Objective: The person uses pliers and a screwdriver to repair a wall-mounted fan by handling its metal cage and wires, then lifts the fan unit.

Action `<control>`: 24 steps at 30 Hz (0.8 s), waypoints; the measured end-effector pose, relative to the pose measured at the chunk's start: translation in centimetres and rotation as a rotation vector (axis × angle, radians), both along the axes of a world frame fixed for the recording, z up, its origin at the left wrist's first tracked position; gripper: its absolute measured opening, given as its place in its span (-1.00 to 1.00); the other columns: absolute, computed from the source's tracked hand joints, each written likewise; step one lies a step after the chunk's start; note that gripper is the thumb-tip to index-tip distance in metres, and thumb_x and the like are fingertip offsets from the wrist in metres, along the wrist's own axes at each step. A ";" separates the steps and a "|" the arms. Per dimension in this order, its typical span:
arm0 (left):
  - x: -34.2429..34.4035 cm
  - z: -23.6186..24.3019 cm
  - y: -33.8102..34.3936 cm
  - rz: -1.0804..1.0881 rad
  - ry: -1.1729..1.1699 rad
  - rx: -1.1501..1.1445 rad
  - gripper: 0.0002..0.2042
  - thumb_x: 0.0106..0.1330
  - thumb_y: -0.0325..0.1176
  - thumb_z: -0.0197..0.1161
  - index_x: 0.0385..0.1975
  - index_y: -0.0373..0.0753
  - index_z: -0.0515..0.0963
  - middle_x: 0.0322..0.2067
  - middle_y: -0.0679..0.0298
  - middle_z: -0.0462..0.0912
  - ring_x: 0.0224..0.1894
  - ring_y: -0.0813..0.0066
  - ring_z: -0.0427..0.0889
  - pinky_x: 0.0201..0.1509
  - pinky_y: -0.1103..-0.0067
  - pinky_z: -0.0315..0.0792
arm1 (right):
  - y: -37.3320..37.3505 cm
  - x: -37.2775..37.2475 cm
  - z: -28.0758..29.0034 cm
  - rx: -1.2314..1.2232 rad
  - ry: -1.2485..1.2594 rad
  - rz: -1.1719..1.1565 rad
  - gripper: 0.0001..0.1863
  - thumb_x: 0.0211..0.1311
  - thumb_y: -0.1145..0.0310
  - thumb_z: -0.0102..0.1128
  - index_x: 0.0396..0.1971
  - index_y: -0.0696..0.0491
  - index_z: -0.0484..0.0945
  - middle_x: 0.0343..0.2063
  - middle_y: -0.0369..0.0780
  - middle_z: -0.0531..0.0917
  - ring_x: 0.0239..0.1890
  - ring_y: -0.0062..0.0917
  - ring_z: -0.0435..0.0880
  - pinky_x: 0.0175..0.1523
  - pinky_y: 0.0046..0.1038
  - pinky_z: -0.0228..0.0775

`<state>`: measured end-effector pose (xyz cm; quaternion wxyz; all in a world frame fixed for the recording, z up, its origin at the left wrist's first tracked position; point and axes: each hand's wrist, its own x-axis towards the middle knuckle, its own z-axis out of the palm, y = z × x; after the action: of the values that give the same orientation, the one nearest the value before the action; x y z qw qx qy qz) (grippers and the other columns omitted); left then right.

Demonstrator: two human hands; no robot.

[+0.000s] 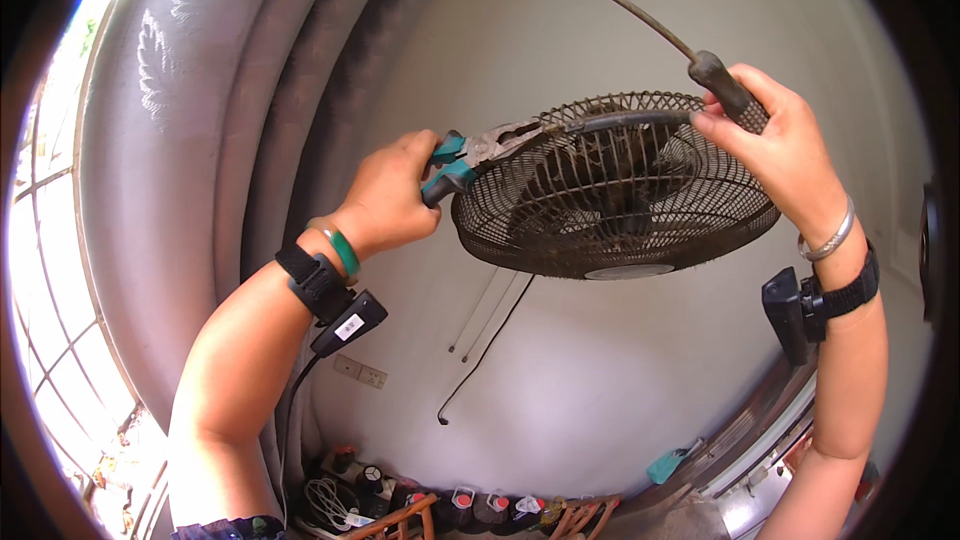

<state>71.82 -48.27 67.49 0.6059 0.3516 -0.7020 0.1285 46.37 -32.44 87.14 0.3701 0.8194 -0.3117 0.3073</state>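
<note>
A dusty black fan (690, 240) with a round wire cage hangs in front of me at about hand height. My left hand (388, 192) is closed around pliers (492, 146) with teal and black handles. Their jaws meet the left end of a dark curved strip (632, 120) along the cage's near rim. Raised at the right, my right hand (775, 140) holds a screwdriver (725, 88) by its dark handle, the shaft pointing up and left. Its thumb and fingertips also touch the strip's right end. Dark blades and the motor show dimly through the wires.
Grey curtains (200, 160) and a barred window (50, 270) are at the left. Two pull cords and a black cord (485, 355) hang by the pale wall, near a socket plate (360, 371). Below stand several dark bottles with red caps (492, 507) and wooden chair parts (400, 518).
</note>
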 end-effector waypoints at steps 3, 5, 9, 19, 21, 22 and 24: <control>-0.1 -0.1 0.0 -0.012 0.009 -0.008 -0.56 -0.22 -0.55 0.18 -0.20 -0.32 0.38 -0.33 0.02 0.48 -0.25 -0.03 0.50 -0.19 0.30 0.41 | 0.8 -0.1 0.4 -0.047 0.107 -0.092 -0.76 0.02 0.36 0.37 -0.39 0.17 0.53 -0.66 -0.31 0.41 -0.52 -0.67 0.37 -0.34 -0.56 0.27; 0.0 -0.2 0.1 -0.004 0.010 0.006 -0.57 -0.22 -0.55 0.18 -0.21 -0.31 0.37 -0.33 0.03 0.48 -0.25 -0.03 0.50 -0.19 0.30 0.41 | 2.2 0.6 0.6 -0.019 0.139 -0.211 -0.73 0.04 0.29 0.35 -0.41 0.17 0.53 -0.69 -0.24 0.41 -0.58 -0.59 0.39 -0.39 -0.51 0.27; -0.1 -0.1 0.2 -0.020 0.016 -0.022 -0.59 -0.23 -0.55 0.17 -0.25 -0.31 0.37 -0.35 0.04 0.47 -0.27 -0.03 0.48 -0.23 0.28 0.38 | 4.0 1.3 0.9 0.037 0.206 -0.431 -0.63 0.10 0.12 0.23 -0.35 0.16 0.50 -0.63 -0.13 0.49 -0.55 -0.37 0.46 -0.36 -0.39 0.32; -0.1 -0.2 -0.1 -0.038 0.020 -0.029 -0.58 -0.24 -0.55 0.16 -0.24 -0.31 0.36 -0.36 0.05 0.46 -0.27 -0.03 0.46 -0.23 0.27 0.37 | 5.0 3.3 2.1 0.242 0.237 -0.448 -0.72 -0.08 0.38 0.28 -0.35 0.21 0.52 -0.63 -0.14 0.53 -0.54 -0.43 0.51 -0.36 -0.43 0.37; -0.2 -0.2 -0.2 -0.031 0.016 -0.042 -0.57 -0.24 -0.55 0.16 -0.23 -0.30 0.36 -0.36 0.05 0.46 -0.27 -0.03 0.46 -0.23 0.27 0.37 | 4.3 2.6 2.3 0.218 0.264 -0.389 -0.71 -0.10 0.41 0.29 -0.33 0.22 0.55 -0.61 -0.13 0.56 -0.55 -0.43 0.53 -0.36 -0.44 0.39; -0.2 -0.1 -0.1 -0.024 0.013 -0.054 -0.56 -0.24 -0.55 0.16 -0.22 -0.30 0.36 -0.36 0.05 0.46 -0.27 -0.02 0.47 -0.22 0.27 0.37 | 4.2 2.2 2.3 0.194 0.291 -0.328 -0.69 -0.11 0.43 0.29 -0.30 0.23 0.58 -0.59 -0.11 0.60 -0.55 -0.44 0.55 -0.35 -0.46 0.41; -0.2 -0.1 -0.2 -0.027 0.006 -0.047 -0.56 -0.24 -0.55 0.16 -0.21 -0.30 0.37 -0.36 0.05 0.46 -0.27 -0.02 0.47 -0.22 0.28 0.38 | 4.2 2.3 2.3 0.204 0.266 -0.341 -0.67 -0.12 0.44 0.30 -0.27 0.23 0.60 -0.55 -0.09 0.63 -0.52 -0.43 0.58 -0.31 -0.46 0.43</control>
<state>71.61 -48.51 67.39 0.6179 0.3280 -0.7015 0.1359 48.62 -28.21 89.43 0.3695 0.8215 -0.4235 0.0968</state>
